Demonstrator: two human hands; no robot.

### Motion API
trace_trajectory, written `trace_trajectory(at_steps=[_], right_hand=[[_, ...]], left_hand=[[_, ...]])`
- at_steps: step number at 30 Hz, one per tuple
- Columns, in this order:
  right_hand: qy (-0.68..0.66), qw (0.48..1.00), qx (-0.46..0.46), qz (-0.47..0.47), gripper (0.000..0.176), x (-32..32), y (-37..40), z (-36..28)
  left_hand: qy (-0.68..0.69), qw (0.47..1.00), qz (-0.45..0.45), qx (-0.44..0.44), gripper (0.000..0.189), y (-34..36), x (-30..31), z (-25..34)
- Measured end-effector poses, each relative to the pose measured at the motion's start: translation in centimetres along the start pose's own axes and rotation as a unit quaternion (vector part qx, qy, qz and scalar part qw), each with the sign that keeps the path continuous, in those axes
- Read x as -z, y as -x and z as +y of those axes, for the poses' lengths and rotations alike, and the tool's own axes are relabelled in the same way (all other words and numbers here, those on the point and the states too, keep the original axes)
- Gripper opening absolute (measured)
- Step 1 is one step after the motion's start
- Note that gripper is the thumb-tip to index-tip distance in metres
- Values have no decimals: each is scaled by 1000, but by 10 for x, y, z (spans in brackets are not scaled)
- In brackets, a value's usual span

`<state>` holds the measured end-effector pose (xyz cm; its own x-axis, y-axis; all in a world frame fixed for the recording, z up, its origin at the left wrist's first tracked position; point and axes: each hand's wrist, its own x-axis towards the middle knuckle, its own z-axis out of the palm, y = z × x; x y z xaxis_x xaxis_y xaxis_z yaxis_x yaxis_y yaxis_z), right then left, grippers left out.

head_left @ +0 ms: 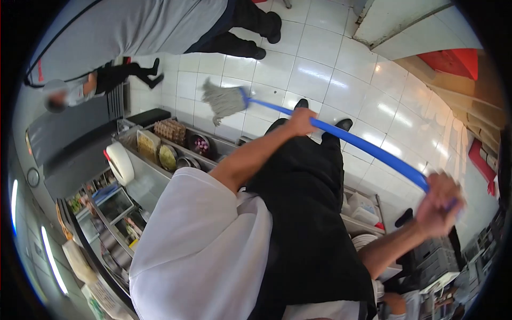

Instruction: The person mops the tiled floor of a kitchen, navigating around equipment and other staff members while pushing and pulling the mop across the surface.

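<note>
A mop with a grey string head (223,101) and a long blue handle (368,149) stretches across in front of me, its strings over the white tiled floor. My left hand (302,121) is wrapped round the handle, on the part nearer the mop head. Farther up, my right hand (440,205) closes round the handle's upper end, a little blurred by motion. My black apron (304,213) and dark shoes show below and beyond the handle.
To the left, a counter holds containers of food (168,157), an egg tray (169,129) and a round white object (120,163). A person in grey (138,26) stands close at upper left, another person (101,80) farther off. Stacked plates (365,241) lie at right.
</note>
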<state>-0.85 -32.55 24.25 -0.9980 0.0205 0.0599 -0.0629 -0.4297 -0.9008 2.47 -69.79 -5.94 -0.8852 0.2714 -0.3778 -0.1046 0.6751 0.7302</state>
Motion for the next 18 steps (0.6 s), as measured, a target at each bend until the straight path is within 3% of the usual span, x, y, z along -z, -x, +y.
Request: trace_trajectory(at_steps=[1, 3, 4, 6, 7, 8, 10, 11, 14, 16, 18], right_hand=[[114, 991, 65, 1, 46, 26, 4, -27], [-26, 990, 131, -52, 35, 71, 5, -103], [-41, 982, 170, -74, 29, 80, 9, -142], [-132, 954, 250, -100, 26, 87, 33, -214], [-6, 939, 337, -61, 15, 80, 45, -241], [121, 901, 415, -22, 26, 68, 58, -260], [177, 871, 456, 45, 26, 45, 91, -282], [217, 842, 481, 109, 28, 35, 106, -292], [312, 770, 499, 248, 27, 11, 125, -289], [361, 728, 489, 316, 27, -1, 127, -282], [391, 685, 489, 372, 27, -13, 133, -272]], left_hand=[[12, 1000, 10, -27, 19, -9, -12, 45], [53, 992, 20, -109, 21, -33, -63, 109], [53, 993, -28, -102, 23, -40, -78, 152], [54, 976, -56, -204, 24, -48, -113, 228], [81, 962, -80, -248, 24, -51, -133, 259], [108, 945, -103, -291, 24, -54, -151, 285], [83, 907, -224, -347, 23, -57, -178, 330], [88, 902, -231, -355, 23, -57, -196, 346], [114, 857, -287, -413, 23, -67, -231, 378], [55, 872, -342, -345, 21, -68, -238, 392], [35, 868, -347, -354, 25, -59, -238, 397]])
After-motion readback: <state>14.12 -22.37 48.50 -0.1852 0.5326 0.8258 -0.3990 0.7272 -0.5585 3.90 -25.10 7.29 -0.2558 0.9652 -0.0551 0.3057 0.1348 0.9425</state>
